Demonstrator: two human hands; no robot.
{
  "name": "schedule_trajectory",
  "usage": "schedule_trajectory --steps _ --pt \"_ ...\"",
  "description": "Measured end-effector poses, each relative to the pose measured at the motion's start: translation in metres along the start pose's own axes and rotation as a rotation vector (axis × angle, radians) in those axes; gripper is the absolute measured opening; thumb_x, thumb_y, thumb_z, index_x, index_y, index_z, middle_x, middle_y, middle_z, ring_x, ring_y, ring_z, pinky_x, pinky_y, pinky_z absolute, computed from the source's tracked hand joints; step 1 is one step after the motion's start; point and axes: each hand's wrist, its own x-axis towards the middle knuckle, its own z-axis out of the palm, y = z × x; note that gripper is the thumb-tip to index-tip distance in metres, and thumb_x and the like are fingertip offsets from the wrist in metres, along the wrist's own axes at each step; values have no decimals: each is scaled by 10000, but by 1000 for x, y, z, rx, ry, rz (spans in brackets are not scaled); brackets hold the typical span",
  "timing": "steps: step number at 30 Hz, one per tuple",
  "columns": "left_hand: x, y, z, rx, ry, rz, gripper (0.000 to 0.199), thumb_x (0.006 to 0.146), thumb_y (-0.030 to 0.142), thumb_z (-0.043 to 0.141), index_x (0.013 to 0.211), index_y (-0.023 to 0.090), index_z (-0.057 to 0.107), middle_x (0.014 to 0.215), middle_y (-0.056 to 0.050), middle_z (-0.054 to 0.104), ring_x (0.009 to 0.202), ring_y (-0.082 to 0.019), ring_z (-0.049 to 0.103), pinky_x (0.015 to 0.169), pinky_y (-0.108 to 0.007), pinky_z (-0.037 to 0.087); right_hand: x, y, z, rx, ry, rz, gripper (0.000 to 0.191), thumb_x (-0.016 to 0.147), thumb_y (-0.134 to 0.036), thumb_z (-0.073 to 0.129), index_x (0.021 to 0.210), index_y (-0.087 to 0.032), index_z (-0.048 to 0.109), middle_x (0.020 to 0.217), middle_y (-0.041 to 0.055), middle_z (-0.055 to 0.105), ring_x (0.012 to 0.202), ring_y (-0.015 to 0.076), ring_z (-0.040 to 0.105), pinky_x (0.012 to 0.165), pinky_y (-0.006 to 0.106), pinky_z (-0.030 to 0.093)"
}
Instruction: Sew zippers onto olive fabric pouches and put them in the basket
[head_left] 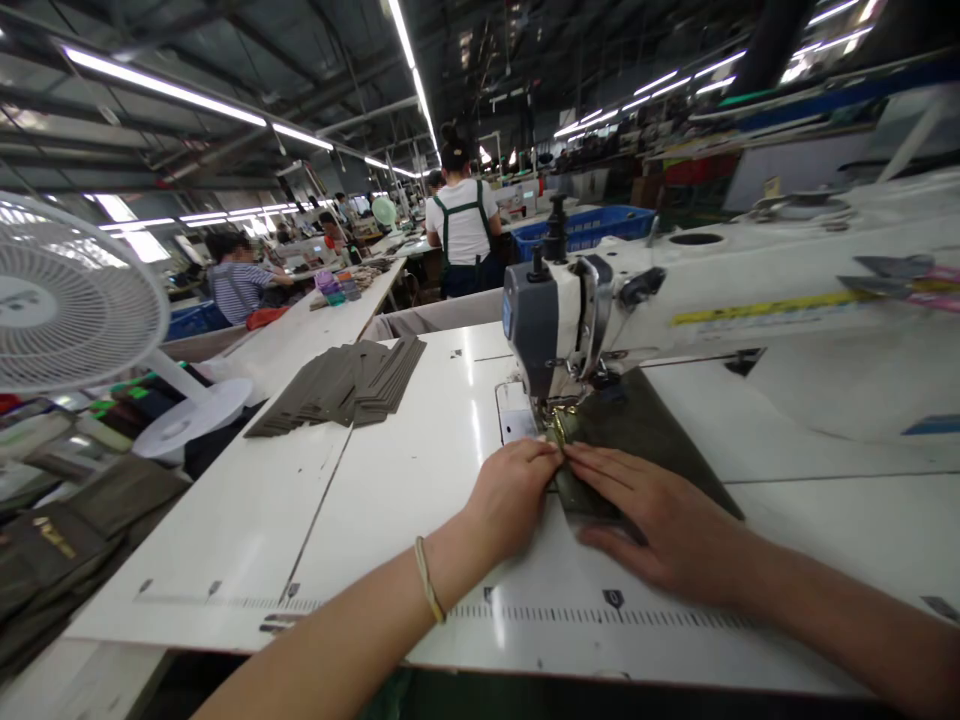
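Note:
A dark olive fabric piece lies under the head of a sewing machine. Shiny gold trim, perhaps zipper teeth, shows at its left edge by the presser foot. My left hand is closed, its thumb and fingertips pinching that edge just in front of the needle area. Flat on the fabric rests my right hand, fingers stretched out and thumb apart, its fingertips close to the left hand's. The left fingertips partly cover the fabric's edge.
Grey-brown cut pieces are fanned on the white table. A white fan stands left, beside piled olive bags. Scissors lie on the machine arm. Co-workers and a blue crate are beyond.

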Motion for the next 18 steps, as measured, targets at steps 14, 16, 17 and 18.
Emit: schedule_trajectory --steps 14,16,17,18 --pt "15 -8 1 100 -111 74 191 811 93 497 960 106 616 969 -97 657 914 -206 620 840 -335 526 14 9 5 -104 69 -88 362 800 -64 376 1066 -42 620 1105 151 635 1024 210 598 895 334 499" --pt "15 -11 1 99 -111 57 209 812 99 495 982 113 615 984 -97 655 922 -209 617 835 -341 525 14 12 6 -94 69 -86 369 791 -58 381 1073 -56 618 1112 143 633 1030 205 595 897 335 498" --pt "14 -11 1 96 -111 48 225 808 99 494 998 116 612 1002 -98 653 937 -212 613 842 -349 520 14 13 6 -87 72 -86 367 791 -59 383 1072 -53 618 1115 144 632 1034 208 593 896 338 499" --pt "13 -11 -1 89 -113 41 246 801 96 494 1017 121 608 1030 -99 648 959 -214 608 854 -357 512 14 15 6 -77 76 -87 358 796 -64 386 1068 -51 619 1113 145 632 1034 211 593 894 341 500"
